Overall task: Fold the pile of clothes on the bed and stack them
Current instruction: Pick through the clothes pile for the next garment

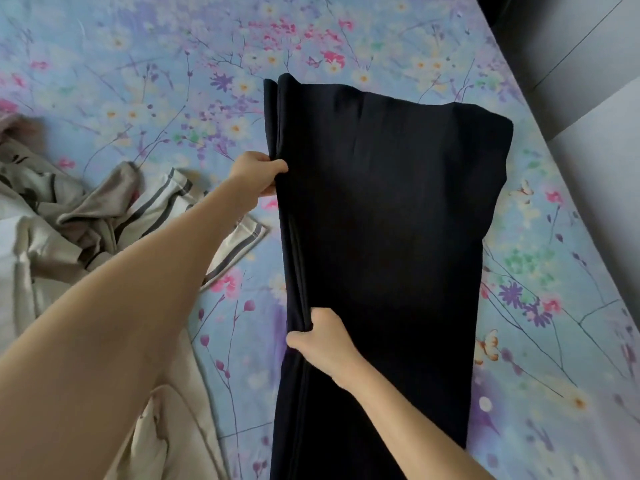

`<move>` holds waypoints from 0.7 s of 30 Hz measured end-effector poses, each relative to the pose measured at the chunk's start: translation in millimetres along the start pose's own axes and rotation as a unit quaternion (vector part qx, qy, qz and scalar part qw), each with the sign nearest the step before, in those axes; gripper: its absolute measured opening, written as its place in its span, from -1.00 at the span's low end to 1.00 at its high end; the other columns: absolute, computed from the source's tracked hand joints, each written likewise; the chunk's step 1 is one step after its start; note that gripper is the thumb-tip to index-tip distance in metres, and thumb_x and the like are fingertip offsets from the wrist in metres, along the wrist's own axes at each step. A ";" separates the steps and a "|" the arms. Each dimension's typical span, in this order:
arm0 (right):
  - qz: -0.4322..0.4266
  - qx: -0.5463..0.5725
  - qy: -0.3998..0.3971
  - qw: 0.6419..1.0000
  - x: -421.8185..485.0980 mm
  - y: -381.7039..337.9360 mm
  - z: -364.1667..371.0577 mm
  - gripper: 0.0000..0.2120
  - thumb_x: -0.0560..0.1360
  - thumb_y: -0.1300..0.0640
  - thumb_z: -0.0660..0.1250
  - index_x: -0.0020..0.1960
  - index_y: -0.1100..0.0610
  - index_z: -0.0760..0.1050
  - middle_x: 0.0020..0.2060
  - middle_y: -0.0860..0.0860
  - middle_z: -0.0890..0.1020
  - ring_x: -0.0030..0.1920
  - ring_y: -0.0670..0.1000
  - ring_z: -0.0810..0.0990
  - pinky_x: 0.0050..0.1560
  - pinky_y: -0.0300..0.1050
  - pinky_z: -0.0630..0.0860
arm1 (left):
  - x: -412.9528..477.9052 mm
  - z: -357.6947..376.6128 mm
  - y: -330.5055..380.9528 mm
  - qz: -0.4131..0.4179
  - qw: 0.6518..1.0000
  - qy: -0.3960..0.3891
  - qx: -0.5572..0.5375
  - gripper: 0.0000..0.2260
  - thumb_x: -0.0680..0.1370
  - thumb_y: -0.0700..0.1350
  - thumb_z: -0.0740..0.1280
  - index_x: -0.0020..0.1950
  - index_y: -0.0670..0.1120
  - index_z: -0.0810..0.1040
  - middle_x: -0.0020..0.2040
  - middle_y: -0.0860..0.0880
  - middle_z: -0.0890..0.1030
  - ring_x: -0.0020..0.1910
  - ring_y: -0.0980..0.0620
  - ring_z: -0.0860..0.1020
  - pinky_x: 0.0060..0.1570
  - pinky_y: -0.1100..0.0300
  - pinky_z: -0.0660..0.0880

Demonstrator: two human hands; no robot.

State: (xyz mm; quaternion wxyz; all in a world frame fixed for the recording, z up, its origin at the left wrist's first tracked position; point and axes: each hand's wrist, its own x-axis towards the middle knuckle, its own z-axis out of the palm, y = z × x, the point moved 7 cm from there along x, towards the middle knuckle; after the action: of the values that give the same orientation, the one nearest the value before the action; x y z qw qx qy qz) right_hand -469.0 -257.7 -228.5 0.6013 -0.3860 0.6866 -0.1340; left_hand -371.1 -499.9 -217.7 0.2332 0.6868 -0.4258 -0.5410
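A long dark navy garment (388, 237) lies flat on the floral bedsheet (145, 64), running from the bed's far side towards me. My left hand (259, 174) pinches its layered left edge about a third of the way down. Nearer to me, my right hand (322, 337) grips the same left edge, fingers curled around the fold. A rumpled pile of beige and cream clothes (69, 216) with dark stripes lies at the left, partly under my left forearm.
The bed's right edge (540, 140) runs diagonally, with grey floor and a dark cabinet beyond it. More beige cloth (162, 427) lies at the lower left beside the dark garment. Bare sheet shows beyond the garment's far end.
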 end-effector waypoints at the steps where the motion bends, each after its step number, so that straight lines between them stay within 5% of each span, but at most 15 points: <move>1: 0.010 0.058 -0.033 0.998 -5.9 4.3 -12.1 -0.87 0.36 0.31 0.31 -0.27 0.16 0.37 -0.36 0.10 0.53 -0.33 -0.01 0.49 -0.29 -0.12 0.40 | -1.3 5.1 8.4 -0.001 1.000 -0.005 -0.002 -0.89 0.51 -0.24 0.32 -0.21 -0.14 0.46 -0.24 -0.08 0.52 -0.34 0.05 0.55 -0.41 0.34 0.55; 4: 0.018 0.127 -0.109 0.986 -24.1 17.0 -53.2 -0.86 0.38 0.41 0.31 -0.15 0.20 0.51 -0.29 0.05 0.61 -0.22 -0.01 0.62 -0.14 -0.05 0.56 | -7.4 30.3 40.9 0.012 0.999 -0.022 -0.033 -0.94 0.51 -0.28 0.28 -0.07 -0.14 0.50 -0.21 -0.08 0.51 -0.34 0.04 0.51 -0.38 0.31 0.55; 6: 0.023 0.139 -0.125 0.982 -29.8 28.0 -78.5 -0.81 0.41 0.41 0.32 -0.01 0.24 0.56 -0.15 0.09 0.63 -0.08 0.08 0.64 -0.02 -0.01 0.58 | -11.2 56.3 65.8 0.033 0.997 -0.046 -0.044 -0.80 0.51 -0.27 0.28 0.12 -0.13 0.51 -0.20 -0.06 0.53 -0.31 0.02 0.48 -0.30 0.25 0.52; 13: 0.046 0.192 -0.122 0.973 -48.3 68.0 -144.9 -0.72 0.40 0.44 0.35 0.02 0.14 0.55 -0.08 0.03 0.68 -0.06 -0.01 0.66 -0.19 -0.21 0.54 | -48.6 178.2 142.3 0.127 0.983 -0.117 0.057 -0.46 0.53 -0.26 0.25 0.49 -0.01 0.26 -0.04 0.01 0.54 -0.31 0.06 0.51 -0.42 0.29 0.56; 16: 0.084 0.215 -0.076 0.970 -52.9 97.5 -172.2 -0.73 0.31 0.39 0.40 -0.04 0.15 0.51 -0.18 0.02 0.65 -0.13 -0.01 0.63 -0.21 -0.16 0.54 | -55.4 233.5 154.1 0.201 0.961 -0.136 0.130 -0.42 0.54 -0.24 0.26 0.53 -0.04 0.16 0.24 -0.10 0.53 -0.23 0.00 0.58 -0.32 0.23 0.59; 21: 0.169 0.229 -0.002 0.959 -52.2 151.0 -195.6 -0.75 0.35 0.41 0.35 -0.01 0.22 0.45 -0.08 0.15 0.64 -0.08 0.12 0.64 -0.16 -0.03 0.62 | -60.4 307.2 114.6 0.251 0.891 -0.180 0.333 -0.34 0.52 -0.17 0.30 0.55 -0.11 0.05 0.31 -0.18 0.48 0.23 -0.14 0.47 0.18 0.13 0.42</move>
State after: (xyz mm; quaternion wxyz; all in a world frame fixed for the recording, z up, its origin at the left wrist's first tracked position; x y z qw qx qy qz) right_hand -707.6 -175.9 -241.5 0.6888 -0.1169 0.6916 -0.1834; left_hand -701.6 -466.7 -189.3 0.0381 0.4853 -0.7740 -0.4049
